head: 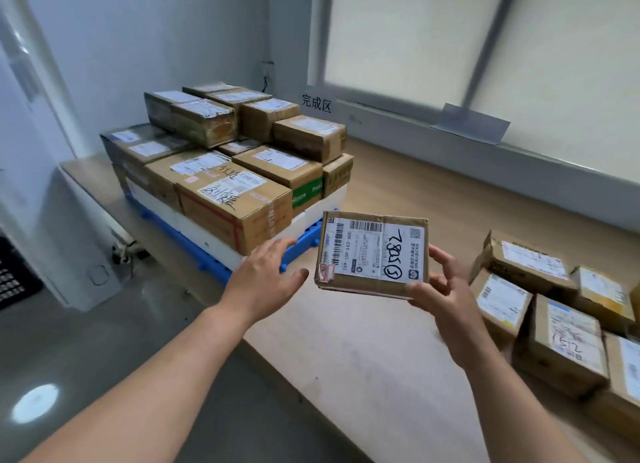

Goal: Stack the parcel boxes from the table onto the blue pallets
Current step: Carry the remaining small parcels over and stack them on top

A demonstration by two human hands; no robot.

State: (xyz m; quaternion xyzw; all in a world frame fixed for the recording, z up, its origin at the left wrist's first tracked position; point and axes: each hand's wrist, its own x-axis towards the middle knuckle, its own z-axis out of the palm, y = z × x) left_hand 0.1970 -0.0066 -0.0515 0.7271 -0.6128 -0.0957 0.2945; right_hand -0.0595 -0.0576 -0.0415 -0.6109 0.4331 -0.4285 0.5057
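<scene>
My right hand point(441, 291) grips a small parcel box point(372, 253) above the desk point(346, 341), my left hand point(268, 272) spread empty beside it, near the blue pallet point(304, 235).

Parcels left and right of a held box

On the table point(363, 341), a pallet point(301, 239) sits at the far left end and carries a stack of parcels point(225, 171) in layers. A loose group of parcels point(554, 310) lies on the table's right side, well apart from the stack. Between them, above the table, the right hand point(441, 289) holds a small box point(372, 253) by its right edge; the left hand point(266, 272) hovers just left of it, not touching
</scene>
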